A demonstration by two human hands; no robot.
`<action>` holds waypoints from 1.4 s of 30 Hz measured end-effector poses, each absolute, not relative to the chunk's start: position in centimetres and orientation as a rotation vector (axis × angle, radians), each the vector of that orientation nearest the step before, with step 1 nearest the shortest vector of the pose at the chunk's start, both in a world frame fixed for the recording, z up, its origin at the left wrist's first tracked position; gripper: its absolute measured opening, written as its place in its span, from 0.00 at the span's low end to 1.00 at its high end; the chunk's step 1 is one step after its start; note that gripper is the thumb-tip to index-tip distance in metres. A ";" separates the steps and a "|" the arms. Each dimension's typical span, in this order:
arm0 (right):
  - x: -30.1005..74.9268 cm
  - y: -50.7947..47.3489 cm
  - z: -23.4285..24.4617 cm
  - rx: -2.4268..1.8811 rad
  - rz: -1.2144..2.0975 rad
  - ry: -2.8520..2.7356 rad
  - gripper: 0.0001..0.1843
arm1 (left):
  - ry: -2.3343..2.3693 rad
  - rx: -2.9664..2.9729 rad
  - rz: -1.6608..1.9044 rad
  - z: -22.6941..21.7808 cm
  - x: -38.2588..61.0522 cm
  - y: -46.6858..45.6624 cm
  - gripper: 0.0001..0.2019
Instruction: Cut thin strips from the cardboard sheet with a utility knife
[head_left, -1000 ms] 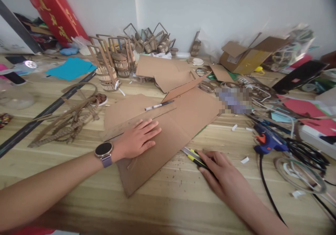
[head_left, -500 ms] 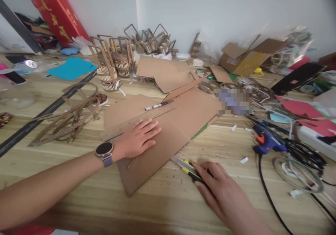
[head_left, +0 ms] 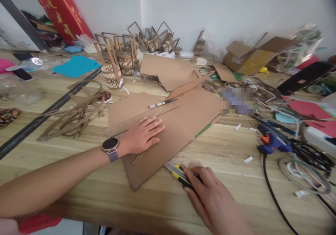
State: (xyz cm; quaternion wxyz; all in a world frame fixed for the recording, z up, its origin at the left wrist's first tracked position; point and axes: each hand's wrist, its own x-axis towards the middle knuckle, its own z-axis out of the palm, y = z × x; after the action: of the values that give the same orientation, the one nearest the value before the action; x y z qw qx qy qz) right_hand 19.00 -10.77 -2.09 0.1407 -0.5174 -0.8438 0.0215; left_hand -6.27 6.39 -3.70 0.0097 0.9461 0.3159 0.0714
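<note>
My left hand (head_left: 143,136) lies flat with fingers stretched out on a large brown cardboard sheet (head_left: 183,123), pressing it onto the wooden table (head_left: 223,151). A smartwatch sits on that wrist. My right hand (head_left: 207,189) is closed on a yellow and black utility knife (head_left: 176,172), whose blade end rests at the sheet's lower right edge. A black and white pen (head_left: 161,104) lies on the cardboard beyond my left hand.
A blue glue gun (head_left: 271,142) with a black cord and black scissors (head_left: 312,154) lie at the right. Woven cardboard baskets (head_left: 115,65) stand at the back, brown strips (head_left: 76,114) at the left. An open cardboard box (head_left: 249,56) sits at back right.
My right hand has drawn the knife down and left along the cardboard's lower edge, toward me. My left hand has stayed pressed on the sheet.
</note>
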 end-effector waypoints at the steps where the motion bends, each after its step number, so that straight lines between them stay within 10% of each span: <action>1: 18.8 -10.8 -2.2 -1.498 0.072 -2.439 0.22 | 0.990 2.952 0.225 -3.7 -6.3 6.4 0.28; 42: 15.4 -9.6 -2.0 -1.065 0.069 -2.721 0.19 | 0.973 2.966 0.145 -3.3 -6.0 6.5 0.27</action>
State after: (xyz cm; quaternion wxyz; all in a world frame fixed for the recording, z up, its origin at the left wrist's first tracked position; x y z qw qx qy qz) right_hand 15.38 -9.57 -2.02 0.1094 -0.3621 -0.9254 0.0233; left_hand -5.96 6.54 -3.32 0.0082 0.9491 0.3114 0.0464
